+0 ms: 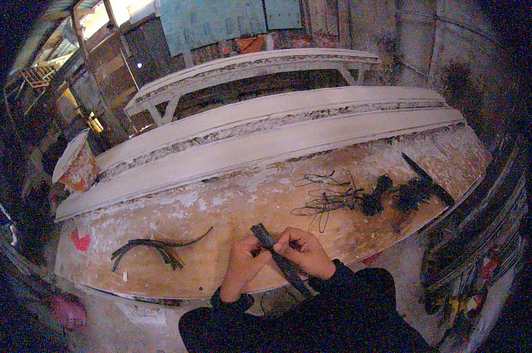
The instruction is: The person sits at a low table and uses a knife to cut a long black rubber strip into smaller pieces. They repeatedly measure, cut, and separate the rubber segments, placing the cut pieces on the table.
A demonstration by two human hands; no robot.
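Orange-brown and crusted with white, a tapered bucket [79, 166] sits near the far left corner of a wooden board [178, 219], whose surface is smeared with flaky white residue. Smooth, pale long mouldings [236, 160] run along the far edge, a rough, crumbly seam between them. Near the left edge is a flat red patch [80, 240]; right of it, thin dark strips [151, 243] curl in a loose, arched bundle. At the middle of the near edge, the left hand [245, 259] and right hand [304, 252] both pinch a flat black strip [288, 270], slanting between them and down past that edge. Toward the right edge lie springy wire loops [325, 197], shaggy dark clumps [389, 195] and a straight dark bar [426, 176].
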